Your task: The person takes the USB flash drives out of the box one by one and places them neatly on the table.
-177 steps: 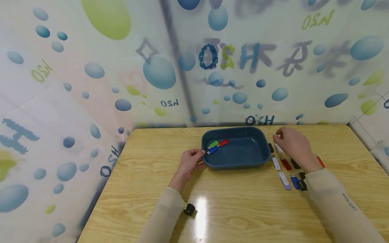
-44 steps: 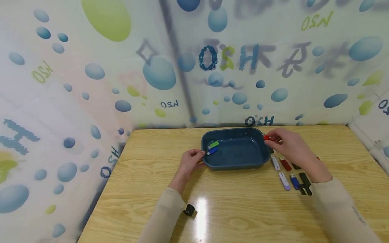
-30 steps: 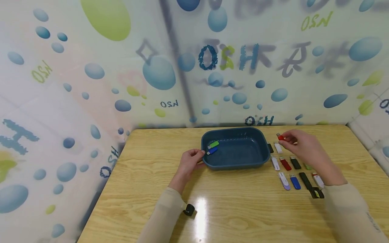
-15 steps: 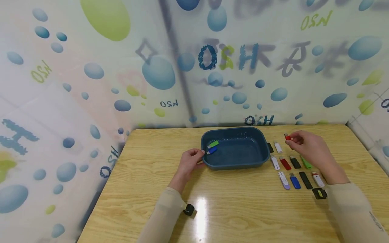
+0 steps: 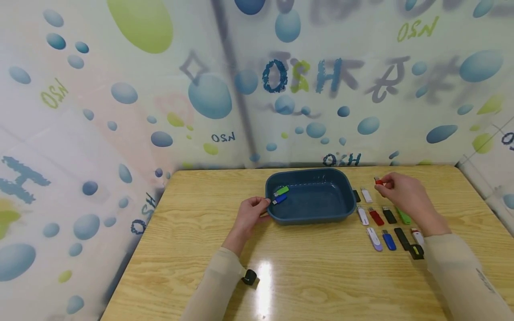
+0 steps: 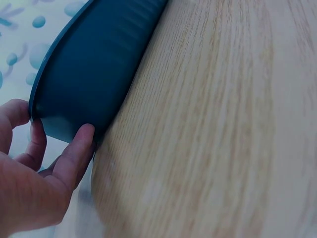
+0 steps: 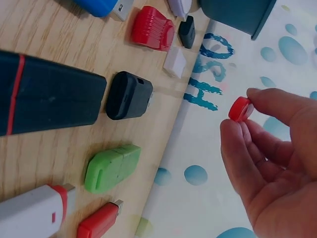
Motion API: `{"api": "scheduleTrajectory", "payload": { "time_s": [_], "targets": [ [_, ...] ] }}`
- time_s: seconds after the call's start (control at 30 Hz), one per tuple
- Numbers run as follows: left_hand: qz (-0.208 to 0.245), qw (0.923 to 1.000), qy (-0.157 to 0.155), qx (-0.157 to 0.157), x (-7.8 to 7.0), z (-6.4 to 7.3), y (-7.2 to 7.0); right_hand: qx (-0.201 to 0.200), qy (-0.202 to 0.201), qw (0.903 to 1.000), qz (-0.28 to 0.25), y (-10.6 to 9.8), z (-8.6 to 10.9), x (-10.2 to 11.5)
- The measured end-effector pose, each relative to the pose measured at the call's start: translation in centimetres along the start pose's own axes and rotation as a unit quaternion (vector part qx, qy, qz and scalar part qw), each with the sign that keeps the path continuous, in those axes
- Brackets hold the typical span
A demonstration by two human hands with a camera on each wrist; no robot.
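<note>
My right hand (image 5: 407,196) pinches a red USB stick (image 5: 379,181) between thumb and fingertips, raised over the back right of the table. The stick's round red end (image 7: 240,109) shows in the right wrist view. At the left end of a dark blue plastic basin (image 5: 313,219), my left hand (image 5: 250,218) grips the rim; in the left wrist view its fingers touch the basin's wall (image 6: 89,74). A green USB stick (image 5: 282,191) and a blue USB stick (image 5: 279,199) lie inside the basin, at its left.
Right of the basin, USB sticks lie in rows: white (image 5: 366,195), dark red (image 5: 376,216), black (image 5: 389,216), green (image 5: 404,216), blue (image 5: 388,240), long black (image 5: 402,239) and others. Another red stick (image 7: 99,221) shows in the right wrist view. A patterned wall backs the table.
The red USB stick lay in the basin at first; my right hand has lifted it out and carried it right, past the basin's edge. It has barely moved lately. My left hand stays put.
</note>
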State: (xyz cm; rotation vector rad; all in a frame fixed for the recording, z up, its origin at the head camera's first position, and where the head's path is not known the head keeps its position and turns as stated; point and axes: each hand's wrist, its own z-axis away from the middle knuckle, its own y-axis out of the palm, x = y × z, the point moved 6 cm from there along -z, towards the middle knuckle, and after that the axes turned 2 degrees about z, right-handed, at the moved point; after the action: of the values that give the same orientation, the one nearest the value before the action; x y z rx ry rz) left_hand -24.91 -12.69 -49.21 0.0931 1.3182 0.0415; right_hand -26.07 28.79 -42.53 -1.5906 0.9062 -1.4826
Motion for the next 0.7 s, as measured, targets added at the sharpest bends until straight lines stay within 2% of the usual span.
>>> {"api": "scheduleTrajectory", "payload": {
  "time_s": [0.4, 0.7],
  "targets": [
    [-0.007, 0.9999, -0.008, -0.008, 0.1, 0.0, 0.0, 0.048, 0.059, 0.9969, 0.019, 1.3, -1.4, -0.9],
    [-0.009, 0.9999, -0.005, -0.004, -0.1, 0.1, 0.0, 0.066, 0.074, 0.9943, 0.04, 2.0, -2.0, -1.4]
  ]
}}
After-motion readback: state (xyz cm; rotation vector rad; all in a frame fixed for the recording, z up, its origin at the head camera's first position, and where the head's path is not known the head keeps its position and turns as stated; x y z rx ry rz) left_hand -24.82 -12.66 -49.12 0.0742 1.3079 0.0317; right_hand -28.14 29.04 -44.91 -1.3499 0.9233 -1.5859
